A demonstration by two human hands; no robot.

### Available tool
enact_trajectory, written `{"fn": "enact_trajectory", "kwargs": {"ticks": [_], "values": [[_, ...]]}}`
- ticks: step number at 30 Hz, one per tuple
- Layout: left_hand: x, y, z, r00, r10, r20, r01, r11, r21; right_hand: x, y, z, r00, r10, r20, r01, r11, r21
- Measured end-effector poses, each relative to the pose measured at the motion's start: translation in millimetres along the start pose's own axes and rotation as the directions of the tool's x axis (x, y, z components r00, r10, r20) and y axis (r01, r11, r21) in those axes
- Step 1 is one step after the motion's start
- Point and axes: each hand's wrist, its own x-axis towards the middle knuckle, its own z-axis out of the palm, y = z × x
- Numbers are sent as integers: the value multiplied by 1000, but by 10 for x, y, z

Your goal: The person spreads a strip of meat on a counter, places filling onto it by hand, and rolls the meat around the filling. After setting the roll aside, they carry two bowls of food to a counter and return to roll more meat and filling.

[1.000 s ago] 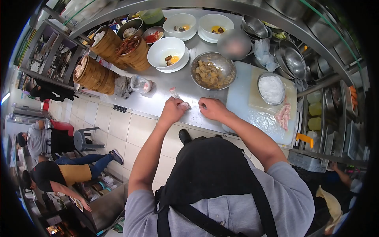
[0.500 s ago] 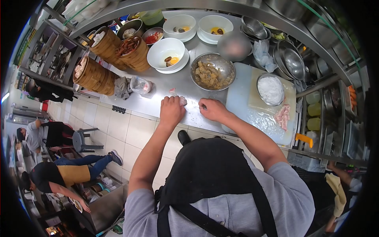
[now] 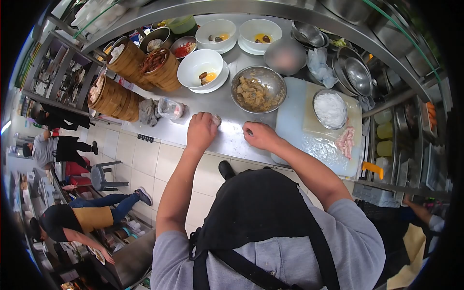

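My left hand rests low over the steel counter, fingers curled together around a small pale pinkish piece, mostly covered by the hand. To its left is a clear plastic bag or tub with something pinkish inside. My right hand is closed near the counter's front edge; a dark spot shows between thumb and fingers, too small to name. Just beyond it sits a metal bowl of brownish, lumpy paste. Right of that hand lies a pale cutting board bearing a bowl of white powder and pink meat strips.
White bowls with egg yolk and dark pieces stand at the back. Bamboo steamers and a grey cloth are on the left. An orange handle juts from the board's edge. Co-workers are behind on the left.
My left hand has shifted left, toward the clear plastic container, with the pale piece. My right hand stays nearly in place. A co-worker at far left has changed stance.
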Motion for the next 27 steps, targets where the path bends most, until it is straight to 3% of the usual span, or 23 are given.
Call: {"fn": "enact_trajectory", "kwargs": {"ticks": [2,6,11,12,14,18,21,22,23,24,25,26,27], "values": [[-28,84,-47,986,143,84,-153,980,129,0,6,4,1000,-3,-4,3,1000,0],[-17,15,102,988,153,32,-156,978,136,-2,-11,2,1000,-3,-9,3,1000,-8],[210,-72,54,955,-164,249,166,986,10,-26,-29,-44,1000,0,5,0,1000,-1],[207,-103,75,955,-161,249,164,986,9,-24,-26,-53,999,17,28,-17,1000,1],[182,-130,117,997,57,-47,-53,995,82,-24,-17,-54,999,19,27,-19,1000,12],[143,-75,211,992,90,92,-102,986,133,-23,-24,-30,999,46,23,-47,998,30],[237,-63,164,995,-21,95,12,996,88,6,-117,-36,998,63,26,-63,998,23],[286,-76,120,949,-249,192,297,910,-288,18,-169,-34,998,64,22,-65,998,17],[336,-100,85,843,-398,362,538,613,-579,42,-267,-35,997,77,23,-78,997,27],[360,-161,72,847,-391,361,532,612,-585,79,-351,-8,995,92,25,-92,995,37],[377,-228,37,784,-266,561,611,170,-773,139,-418,44,995,94,17,-95,995,31],[383,-261,-32,735,-48,677,633,-311,-709,197,-493,118,996,16,-88,-11,998,55],[377,-275,-87,734,-37,679,637,-311,-705,260,-574,185,979,-60,-193,74,995,68]]}}
